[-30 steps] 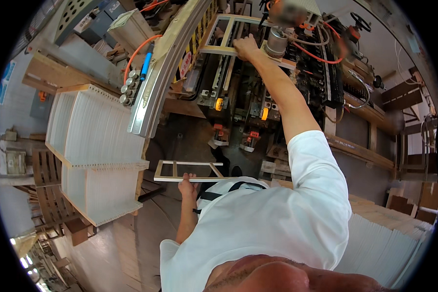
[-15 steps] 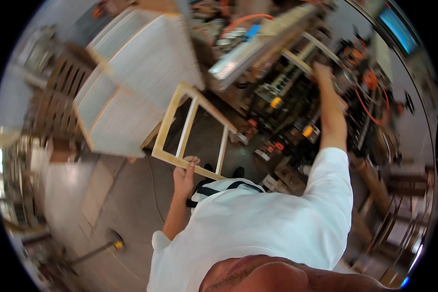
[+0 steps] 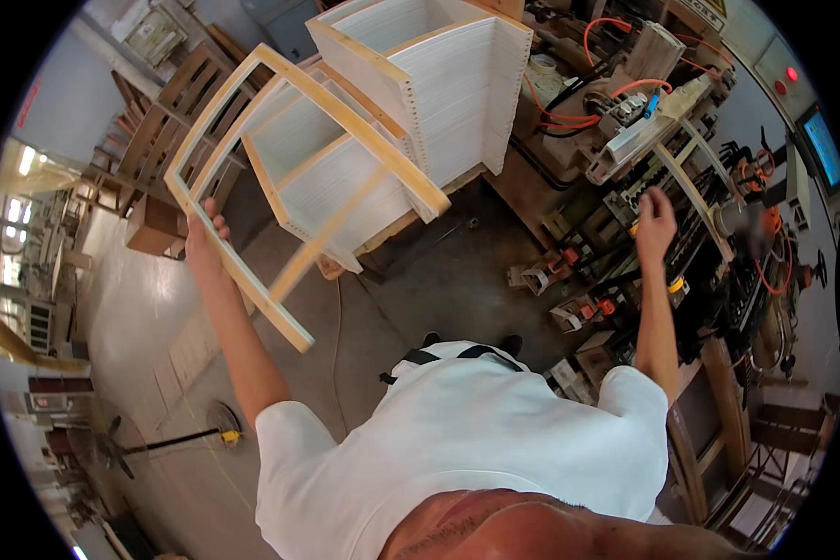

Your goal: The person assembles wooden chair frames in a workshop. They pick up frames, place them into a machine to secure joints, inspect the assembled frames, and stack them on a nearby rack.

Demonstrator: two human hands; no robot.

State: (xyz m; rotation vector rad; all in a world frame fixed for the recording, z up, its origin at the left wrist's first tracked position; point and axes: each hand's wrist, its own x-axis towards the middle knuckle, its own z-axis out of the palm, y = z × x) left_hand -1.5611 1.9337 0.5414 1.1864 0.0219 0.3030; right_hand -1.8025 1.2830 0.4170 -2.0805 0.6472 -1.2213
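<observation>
My left hand (image 3: 205,233) is wrapped round the lower left rail of a light wooden frame (image 3: 331,103), holding it up tilted at the left. The frame has pale yellowish rails, an inner crossbar and slightly curved sides. Its far corner stands in front of a tall stack of like frames with white sides (image 3: 462,103). Out to the right, my right hand (image 3: 656,224) hovers by the machine with its fingers curled in and nothing visible in them. Just beyond it, another wooden frame (image 3: 689,191) rests on the machine (image 3: 616,201), apart from my fingers.
A lower white-sided stack (image 3: 331,182) stands beside the tall one. Orange hoses (image 3: 583,119) run over the machinery. A lit screen (image 3: 823,145) hangs at far right. A floor fan (image 3: 112,448) stands at lower left, slatted wooden racks (image 3: 191,107) behind the stacks.
The frame in my left hand has swung up and to the left, away from my body. My right hand has drawn back from the frame on the machine. My view has turned.
</observation>
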